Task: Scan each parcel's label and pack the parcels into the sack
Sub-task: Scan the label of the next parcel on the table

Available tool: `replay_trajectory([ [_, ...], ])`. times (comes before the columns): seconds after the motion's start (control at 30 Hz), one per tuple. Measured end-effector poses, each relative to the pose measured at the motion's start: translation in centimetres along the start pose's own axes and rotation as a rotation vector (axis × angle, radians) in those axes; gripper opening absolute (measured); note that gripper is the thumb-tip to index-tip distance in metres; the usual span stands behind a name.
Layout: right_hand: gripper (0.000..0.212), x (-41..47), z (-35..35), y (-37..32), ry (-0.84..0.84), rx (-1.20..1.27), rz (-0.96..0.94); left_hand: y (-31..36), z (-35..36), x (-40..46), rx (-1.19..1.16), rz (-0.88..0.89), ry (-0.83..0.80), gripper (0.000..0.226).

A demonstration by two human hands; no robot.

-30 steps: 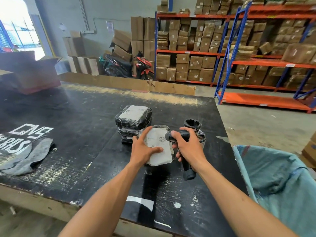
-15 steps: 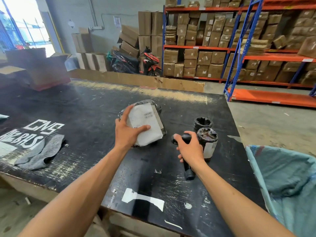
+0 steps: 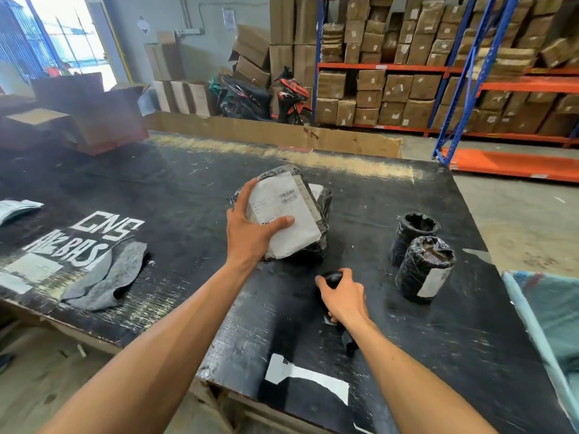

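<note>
My left hand (image 3: 250, 236) grips a black-wrapped parcel (image 3: 291, 214) with a white label facing up, held over the middle of the black table (image 3: 188, 195). More wrapped parcels (image 3: 324, 198) lie partly hidden just behind and under it. My right hand (image 3: 343, 296) holds a black handheld scanner (image 3: 332, 278) low over the table, nearer to me and apart from the parcel. Two black-wrapped cylindrical parcels stand to the right, the far one (image 3: 413, 239) and the near one (image 3: 426, 270) with a white label. The teal sack (image 3: 545, 314) hangs at the table's right edge.
A grey cloth (image 3: 106, 277) lies on the table's left part beside white painted lettering. A sheet of cardboard (image 3: 282, 133) lines the far edge. Open boxes (image 3: 81, 114) stand far left. Shelving with cartons (image 3: 438, 73) and a motorbike (image 3: 266, 98) are beyond.
My left hand carried the labelled parcel away from the scanner, leftward and further from me. My right hand lowered the scanner toward the table. The view swung left.
</note>
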State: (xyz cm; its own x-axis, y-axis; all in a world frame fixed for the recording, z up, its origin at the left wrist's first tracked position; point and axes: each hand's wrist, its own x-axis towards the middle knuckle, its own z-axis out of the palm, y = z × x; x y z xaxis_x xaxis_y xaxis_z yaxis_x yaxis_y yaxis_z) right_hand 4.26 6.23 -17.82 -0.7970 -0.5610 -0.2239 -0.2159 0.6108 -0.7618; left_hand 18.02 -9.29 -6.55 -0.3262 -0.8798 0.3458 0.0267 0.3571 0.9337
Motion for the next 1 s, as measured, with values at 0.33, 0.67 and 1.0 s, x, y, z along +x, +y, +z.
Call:
replay_trajectory([
  [0.33,0.08,-1.2,-3.0,-1.6,0.101,-0.182,-0.047,-1.1,2.1,1.3,-0.056,-0.018,-0.148,0.102],
  [0.67,0.087,-1.3,-13.9,-4.2,0.068,0.398,-0.418,1.1,9.4,-0.4,-0.297,-0.119,-0.612,0.069],
  [1.0,0.082,-2.6,-23.8,6.8,0.283,0.465,-0.322,5.2,22.0,-6.8,-0.048,-0.082,-1.064,0.073],
])
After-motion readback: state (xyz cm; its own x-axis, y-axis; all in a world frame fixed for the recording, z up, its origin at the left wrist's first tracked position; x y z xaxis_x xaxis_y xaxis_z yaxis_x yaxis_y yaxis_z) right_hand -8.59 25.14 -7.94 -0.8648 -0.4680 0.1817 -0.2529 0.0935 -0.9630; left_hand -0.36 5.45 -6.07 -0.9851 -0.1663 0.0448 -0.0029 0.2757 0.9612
